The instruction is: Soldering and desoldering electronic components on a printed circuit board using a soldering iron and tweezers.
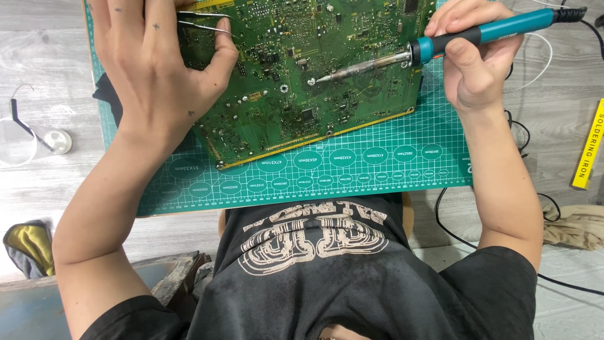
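Observation:
A large green circuit board (pixel 296 88) lies tilted on a teal cutting mat (pixel 377 170). My left hand (pixel 157 63) rests on the board's left side and grips metal tweezers (pixel 204 21), their arms pointing right over the board. My right hand (pixel 472 56) holds a soldering iron (pixel 440 44) with a teal and black handle. Its metal tip reaches left and touches a spot near the board's middle (pixel 318 80).
A magnifier with a bent wire arm (pixel 25 129) sits at the left on the grey wooden table. A yellow-green cloth (pixel 28 245) lies lower left. Black and white cables (pixel 522 132) run at the right, beside a yellow box (pixel 588 148) and crumpled brown paper (pixel 576 223).

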